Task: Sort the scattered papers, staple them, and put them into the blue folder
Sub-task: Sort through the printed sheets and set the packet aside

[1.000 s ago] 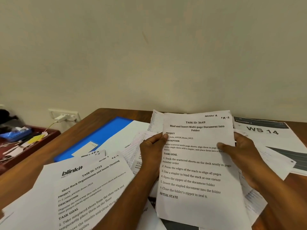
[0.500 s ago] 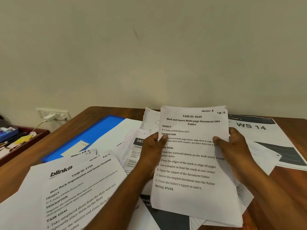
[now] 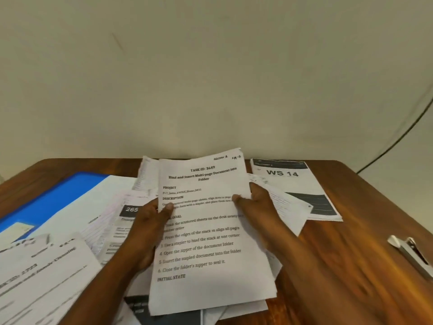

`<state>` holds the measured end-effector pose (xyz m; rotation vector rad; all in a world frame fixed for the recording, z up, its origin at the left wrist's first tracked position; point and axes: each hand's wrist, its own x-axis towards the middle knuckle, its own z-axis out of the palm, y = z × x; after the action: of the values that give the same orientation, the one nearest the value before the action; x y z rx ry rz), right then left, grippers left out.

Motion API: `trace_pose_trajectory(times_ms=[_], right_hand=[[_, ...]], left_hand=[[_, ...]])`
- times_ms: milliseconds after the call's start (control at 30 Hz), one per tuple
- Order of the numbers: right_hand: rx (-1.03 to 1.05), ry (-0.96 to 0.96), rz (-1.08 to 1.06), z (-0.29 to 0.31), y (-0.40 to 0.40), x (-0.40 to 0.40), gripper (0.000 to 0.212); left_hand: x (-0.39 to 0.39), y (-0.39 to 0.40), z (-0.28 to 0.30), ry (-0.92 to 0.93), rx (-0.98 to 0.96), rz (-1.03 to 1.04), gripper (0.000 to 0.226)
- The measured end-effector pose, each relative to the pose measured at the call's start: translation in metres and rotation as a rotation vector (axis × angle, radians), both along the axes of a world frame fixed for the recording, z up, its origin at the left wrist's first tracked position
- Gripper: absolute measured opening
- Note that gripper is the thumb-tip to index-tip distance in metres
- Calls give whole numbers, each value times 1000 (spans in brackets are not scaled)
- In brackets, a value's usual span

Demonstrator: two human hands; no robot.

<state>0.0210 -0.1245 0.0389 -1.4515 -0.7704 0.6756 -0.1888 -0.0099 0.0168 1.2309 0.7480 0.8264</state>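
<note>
The papers [image 3: 206,231] were held just above the counter [image 3: 351,242], the left hand [image 3: 150,231] pinching the left edge and the right hand [image 3: 257,212] the right edge, thumbs on top. Thin, light and limp, the sheets would likely sag and slide apart; gripping both long edges seemed best.

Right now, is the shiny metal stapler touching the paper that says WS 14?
Apart. The head view shows the silver metal stapler lying near the table's right edge, with bare brown wooden table between it and the white WS 14 paper.
</note>
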Motion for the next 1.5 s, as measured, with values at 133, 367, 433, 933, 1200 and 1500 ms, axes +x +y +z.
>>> trace_pose_trajectory(times_ms=[133,367,433,933,1200,1500], right_hand=[[-117,2,25,7,-1,1,13],[-257,-406,-428,16,-31,72,10],[-435,-558,-514,9,-45,94,27],[-769,-668,-728,-33,-72,150,75],[-738,-611,-746,-19,-70,148,27],[-687,-195,-350,29,-88,152,30]], left_hand=[[-9,8,0,68,53,65,21],[-29,25,0,-43,-22,214,18],[-28,26,-1,-34,-17,232,16],[-23,25,-9,79,31,223,18],[-21,26,-10,104,44,232,16],[-23,36,-18,118,49,227,17]])
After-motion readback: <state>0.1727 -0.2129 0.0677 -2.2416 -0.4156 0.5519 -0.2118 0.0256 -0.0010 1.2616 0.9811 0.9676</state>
